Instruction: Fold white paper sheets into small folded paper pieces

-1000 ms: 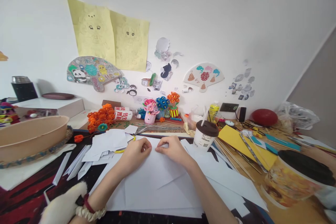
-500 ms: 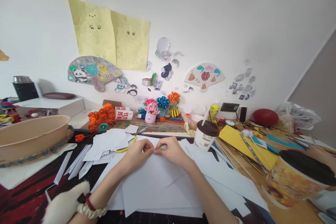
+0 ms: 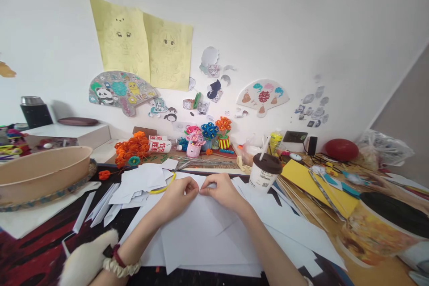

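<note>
White paper sheets (image 3: pixel 208 246) lie stacked before me, the top one creased at the right. At the top sheet's far edge, my left hand (image 3: pixel 182 194) pinches the paper between thumb and fingers. My right hand (image 3: pixel 219 191) pinches the same sheet just beside it, the fingertips of both hands nearly touching. Beyond my left hand are yellow-handled scissors (image 3: pixel 167 185), partly covered by paper. Cut white pieces (image 3: pixel 142 181) form a pile to the left, with folded strips (image 3: pixel 103 205) next to them.
A white cup with a brown lid (image 3: pixel 266 172) stands right of my hands. Farther right are a large dark-lidded tub (image 3: pixel 378 228), yellow card (image 3: pixel 301 176) and thin sticks. A beige basin (image 3: pixel 43 170) sits at the left; pipe-cleaner flowers (image 3: pixel 209 132) stand along the wall.
The whole view has shifted slightly. Both hands keep their pinch on the sheet. At the far right, another person's blurred hand now reaches toward the blue pieces.
</note>
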`<act>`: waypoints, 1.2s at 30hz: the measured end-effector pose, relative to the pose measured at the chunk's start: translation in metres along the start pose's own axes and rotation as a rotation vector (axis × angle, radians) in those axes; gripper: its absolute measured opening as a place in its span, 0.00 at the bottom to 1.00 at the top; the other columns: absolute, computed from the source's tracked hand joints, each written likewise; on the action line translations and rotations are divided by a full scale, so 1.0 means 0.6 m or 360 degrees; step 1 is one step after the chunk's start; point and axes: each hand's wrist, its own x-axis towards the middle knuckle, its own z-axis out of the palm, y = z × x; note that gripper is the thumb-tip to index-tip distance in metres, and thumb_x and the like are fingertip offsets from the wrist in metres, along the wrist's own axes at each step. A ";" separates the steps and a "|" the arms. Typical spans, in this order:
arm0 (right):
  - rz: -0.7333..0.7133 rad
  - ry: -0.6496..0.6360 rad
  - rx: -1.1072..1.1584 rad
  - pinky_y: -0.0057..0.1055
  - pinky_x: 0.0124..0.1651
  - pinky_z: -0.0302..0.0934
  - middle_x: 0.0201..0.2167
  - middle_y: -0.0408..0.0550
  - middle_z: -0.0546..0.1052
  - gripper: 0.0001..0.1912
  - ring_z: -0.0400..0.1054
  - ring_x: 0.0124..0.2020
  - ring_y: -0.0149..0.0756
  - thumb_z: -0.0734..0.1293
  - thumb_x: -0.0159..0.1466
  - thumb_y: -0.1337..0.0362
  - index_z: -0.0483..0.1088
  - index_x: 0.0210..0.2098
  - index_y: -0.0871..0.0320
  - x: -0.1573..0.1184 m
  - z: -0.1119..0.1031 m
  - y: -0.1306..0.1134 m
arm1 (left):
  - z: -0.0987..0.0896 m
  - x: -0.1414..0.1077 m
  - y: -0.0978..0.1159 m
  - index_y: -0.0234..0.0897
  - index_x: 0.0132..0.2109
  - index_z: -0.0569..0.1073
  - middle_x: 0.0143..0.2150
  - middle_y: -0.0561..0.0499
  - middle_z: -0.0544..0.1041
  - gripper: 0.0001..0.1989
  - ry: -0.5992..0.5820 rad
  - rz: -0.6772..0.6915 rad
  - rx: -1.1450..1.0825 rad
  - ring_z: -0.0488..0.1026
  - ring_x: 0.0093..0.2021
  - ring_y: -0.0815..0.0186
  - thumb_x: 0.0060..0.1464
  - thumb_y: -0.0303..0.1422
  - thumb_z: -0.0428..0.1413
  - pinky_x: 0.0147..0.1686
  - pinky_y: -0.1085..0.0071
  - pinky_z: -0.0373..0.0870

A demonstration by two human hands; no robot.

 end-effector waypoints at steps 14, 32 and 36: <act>-0.0004 0.0064 -0.0006 0.28 0.35 0.60 0.24 0.43 0.77 0.03 0.69 0.29 0.34 0.70 0.51 0.68 0.75 0.22 0.56 0.002 -0.009 0.006 | 0.000 -0.003 0.012 0.36 0.30 0.70 0.30 0.50 0.75 0.10 0.0044 0.0055 0.0029 0.69 0.31 0.66 0.50 0.34 0.47 0.30 0.72 0.62; 0.0035 0.0208 0.0064 0.30 0.35 0.61 0.24 0.44 0.78 0.02 0.71 0.30 0.37 0.70 0.50 0.68 0.76 0.21 0.56 0.005 -0.024 0.024 | -0.010 -0.003 0.004 0.36 0.30 0.70 0.31 0.49 0.75 0.10 0.0041 0.0070 0.0064 0.69 0.33 0.65 0.50 0.35 0.46 0.31 0.72 0.62; 0.0039 0.0229 0.0068 0.30 0.36 0.62 0.24 0.45 0.78 0.02 0.71 0.31 0.38 0.71 0.49 0.67 0.76 0.21 0.57 0.006 -0.026 0.028 | -0.014 -0.005 0.008 0.36 0.30 0.70 0.31 0.50 0.75 0.10 0.0037 0.0065 0.0049 0.69 0.31 0.65 0.50 0.35 0.46 0.30 0.72 0.62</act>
